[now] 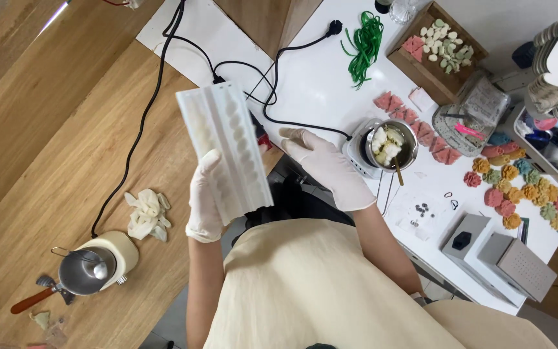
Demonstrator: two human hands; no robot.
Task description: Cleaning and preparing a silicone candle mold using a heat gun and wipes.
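My left hand (pixel 203 200), in a white glove, grips a long white silicone mould (pixel 224 148) with a row of oval cavities, holding it up tilted over the gap between the two tables. My right hand (pixel 324 165), also gloved, hovers open beside the mould, holding nothing, just left of a small metal melting pot (pixel 392 145) filled with white wax chunks. A thin stick leans out of that pot.
The wooden table (pixel 46 161) carries crumpled white gloves (pixel 146 213), a second melter with a steel pot (pixel 95 265) and a red-handled tool. On the white table (pixel 311 71) are black cables, green strands (pixel 364 45), a wooden tray of shaped pieces (pixel 437 48), several coloured wax flowers (pixel 524 190) and grey boxes (pixel 505 255).
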